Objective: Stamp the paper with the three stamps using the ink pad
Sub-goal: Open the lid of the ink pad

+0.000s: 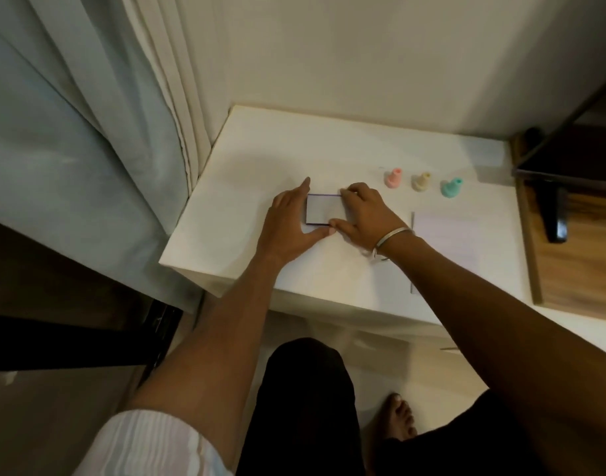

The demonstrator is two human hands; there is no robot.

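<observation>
Both hands meet over the ink pad point(323, 209), a small flat rectangle with a dark rim and a pale, glary top, lying near the middle of the white surface point(260, 156). Whether its lid is on or off is hard to tell, since the top just reads as a washed-out grey. The left hand point(289, 223) frames it from nine o'clock, forefinger stretched along the far corner and thumb along the near edge, the fingers point(303, 187) spread and touching its sides. The right hand point(361, 214) comes in from three o'clock, and its fingertips point(344, 192) pinch the far right corner while the thumb presses at the near right corner; its palm hides that whole side of the pad. A metal bangle point(392, 240) sits at the right wrist.

Toward one o'clock from the pad, three stamps stand upright in a row, well apart from the hands: a pink stamp point(394, 176), a beige stamp point(421, 181) and a teal stamp point(451, 187). Their faces are down, so no design shows.

The paper point(442, 235) lies at three o'clock past the right wrist, so pale against the surface that only its left edge is clear; the forearm covers its near corner. No marks or writing can be read on it, nor any label on the pad.

At the far right, a wooden board point(576, 255) and a dark stand point(555, 214) are cut off by the frame. Curtains point(88, 115) hang at ten o'clock.
</observation>
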